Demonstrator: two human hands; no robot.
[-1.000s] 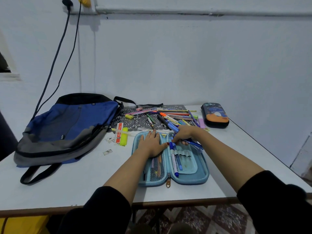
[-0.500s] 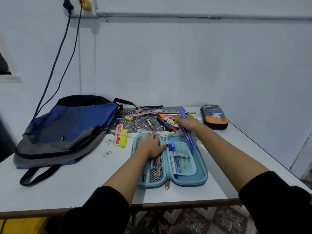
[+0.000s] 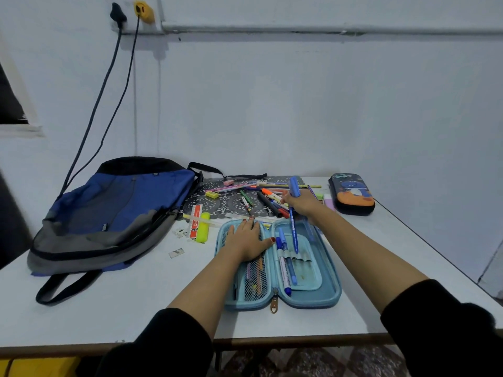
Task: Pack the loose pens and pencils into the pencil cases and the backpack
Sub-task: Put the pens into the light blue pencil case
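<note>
My left hand [image 3: 246, 240] lies flat, fingers [image 3: 249, 223] straight, on the mesh-pocket half of the open light-blue zip pencil case [image 3: 328, 295] on the white worktop [image 3: 136, 308]. My right hand [image 3: 302, 204] grips a bunch of blue pens [image 3: 293, 227], tips down over the case's other half. Loose pens and pencils [image 3: 269, 197] lie beyond, between the blue-and-grey backpack [image 3: 122, 213] and a closed dark pencil case [image 3: 351, 194].

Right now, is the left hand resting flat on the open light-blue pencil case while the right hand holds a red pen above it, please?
Not quite: the head view shows the right hand holding a blue pen, not red. The left hand does rest flat on the open light-blue pencil case.
</note>
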